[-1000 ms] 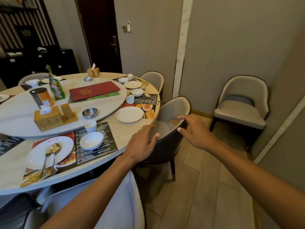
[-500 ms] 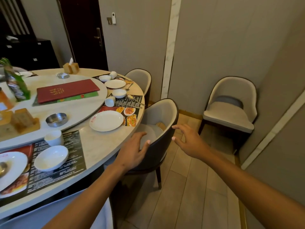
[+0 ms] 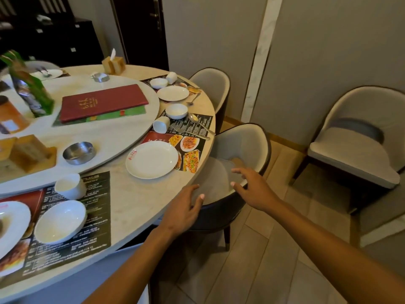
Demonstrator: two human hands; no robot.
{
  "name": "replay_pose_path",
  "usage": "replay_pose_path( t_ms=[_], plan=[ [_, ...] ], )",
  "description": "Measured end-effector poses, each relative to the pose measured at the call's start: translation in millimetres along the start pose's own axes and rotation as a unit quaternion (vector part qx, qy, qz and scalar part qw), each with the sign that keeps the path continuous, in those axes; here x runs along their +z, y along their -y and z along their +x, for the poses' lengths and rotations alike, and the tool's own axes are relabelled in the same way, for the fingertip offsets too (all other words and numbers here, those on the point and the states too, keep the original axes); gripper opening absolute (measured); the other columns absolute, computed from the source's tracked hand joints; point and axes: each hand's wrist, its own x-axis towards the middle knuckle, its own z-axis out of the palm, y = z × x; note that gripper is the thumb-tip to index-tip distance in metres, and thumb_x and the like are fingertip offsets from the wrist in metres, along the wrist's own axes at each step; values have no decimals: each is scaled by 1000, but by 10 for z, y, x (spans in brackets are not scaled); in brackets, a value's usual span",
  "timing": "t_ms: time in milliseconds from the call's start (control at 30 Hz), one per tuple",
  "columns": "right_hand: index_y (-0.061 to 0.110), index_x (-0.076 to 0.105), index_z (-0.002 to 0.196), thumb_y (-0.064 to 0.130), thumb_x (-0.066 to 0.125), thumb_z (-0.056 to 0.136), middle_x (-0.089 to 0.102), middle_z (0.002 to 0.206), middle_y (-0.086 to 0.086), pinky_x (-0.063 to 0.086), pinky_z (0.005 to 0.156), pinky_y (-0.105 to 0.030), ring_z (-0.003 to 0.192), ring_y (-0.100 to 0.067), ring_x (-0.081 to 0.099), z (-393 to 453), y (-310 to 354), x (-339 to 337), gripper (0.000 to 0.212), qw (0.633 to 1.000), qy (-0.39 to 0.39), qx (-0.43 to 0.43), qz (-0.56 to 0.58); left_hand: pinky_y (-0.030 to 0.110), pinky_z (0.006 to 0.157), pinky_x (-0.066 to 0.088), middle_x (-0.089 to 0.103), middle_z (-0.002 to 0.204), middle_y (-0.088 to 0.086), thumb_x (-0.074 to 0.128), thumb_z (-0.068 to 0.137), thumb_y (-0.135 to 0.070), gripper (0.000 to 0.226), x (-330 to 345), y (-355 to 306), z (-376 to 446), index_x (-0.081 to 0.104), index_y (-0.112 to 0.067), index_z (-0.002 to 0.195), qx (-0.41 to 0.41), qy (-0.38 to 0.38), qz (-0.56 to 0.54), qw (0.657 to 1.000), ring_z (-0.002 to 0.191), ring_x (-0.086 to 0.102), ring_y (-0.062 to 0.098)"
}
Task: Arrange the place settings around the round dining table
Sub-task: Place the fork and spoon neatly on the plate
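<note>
The round marble table [image 3: 135, 200] carries several place settings on printed mats. The middle setting has a white plate [image 3: 151, 159], a tipped cup [image 3: 161, 124], a small bowl [image 3: 176, 111], a fork [image 3: 188, 133] and a spoon [image 3: 198, 122]. The nearest setting shows a white bowl [image 3: 60, 220] and a cup [image 3: 69, 186]. My left hand [image 3: 183, 210] hovers open at the table's edge, over the back of a grey chair [image 3: 242, 145]. My right hand [image 3: 254, 189] is open just above that chair's rim. Neither hand holds anything.
A turntable [image 3: 114, 130] in the table's middle bears a red menu [image 3: 103, 102], a steel ashtray [image 3: 79, 149], a green bag [image 3: 30, 93] and wooden tissue boxes. A second chair [image 3: 213, 84] is tucked in farther on. A spare chair [image 3: 359, 137] stands by the right wall.
The view has swung right along the table. Both hands have dropped lower and nearer the chair's back, the right hand moving from its top rim toward the near side.
</note>
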Motion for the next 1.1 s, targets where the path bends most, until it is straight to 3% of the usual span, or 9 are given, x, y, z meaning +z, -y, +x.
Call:
replay_pose_path(
  t_ms=[167, 300, 467, 600, 733, 900, 1000, 1100],
  plan=[
    [31, 48, 131, 33, 60, 90, 47, 138, 7, 37, 100, -28, 128, -12, 43, 603, -291, 147, 42, 998, 48, -37, 20, 41, 102, 48, 44, 144, -4, 40, 93, -58, 53, 197, 55, 426, 37, -31, 138, -48, 5, 5, 999, 126, 49, 15],
    [34, 49, 128, 35, 62, 89, 48, 134, 9, 40, 99, -28, 124, -10, 44, 1190, -516, 114, 42, 992, 83, -89, 33, 38, 103, 46, 44, 144, -6, 37, 90, -63, 57, 375, -52, 886, 37, -33, 138, -97, -33, 9, 995, 127, 48, 15],
    [32, 50, 128, 35, 60, 90, 50, 132, 7, 38, 98, -24, 124, -9, 45, 1918, -729, 22, 40, 975, 141, -163, 50, 27, 99, 41, 46, 142, -3, 44, 95, -48, 47, 563, -250, 1321, 40, -28, 137, -148, -98, -1, 984, 125, 48, 14],
    [23, 53, 129, 30, 62, 89, 52, 129, 2, 35, 95, -20, 122, -12, 47, 2409, -799, 50, 41, 961, 182, -203, 49, 32, 104, 40, 45, 144, -2, 46, 96, -46, 48, 662, -324, 1539, 40, -27, 139, -204, -146, -3, 968, 128, 46, 16],
    [19, 56, 123, 26, 65, 87, 56, 126, -1, 39, 92, -23, 118, -17, 52, 2838, -810, 220, 38, 954, 204, -216, 50, 26, 102, 38, 48, 142, -1, 48, 96, -44, 46, 693, -319, 1838, 42, -24, 137, -234, -177, 21, 956, 126, 48, 16],
    [17, 57, 120, 19, 65, 87, 53, 126, -4, 37, 83, -20, 112, -17, 53, 3263, -833, 405, 34, 950, 217, -216, 57, 31, 105, 38, 48, 142, 0, 47, 96, -44, 47, 683, -181, 2370, 43, -24, 138, -251, -174, 46, 951, 128, 47, 17],
    [19, 57, 119, 21, 65, 88, 52, 119, 2, 38, 72, -13, 96, -9, 53, 3481, -877, 439, 32, 951, 224, -210, 36, 36, 100, 45, 53, 136, 3, 46, 95, -46, 46, 666, -86, 2719, 45, -22, 135, -266, -165, 55, 948, 118, 53, 20],
    [20, 55, 121, 20, 65, 87, 53, 119, -2, 43, 77, -21, 98, -15, 56, 3769, -896, 453, 35, 950, 232, -207, 20, 44, 101, 45, 55, 134, 3, 46, 93, -48, 48, 619, 34, 3062, 47, -21, 134, -296, -180, 56, 937, 119, 53, 22]
  ],
)
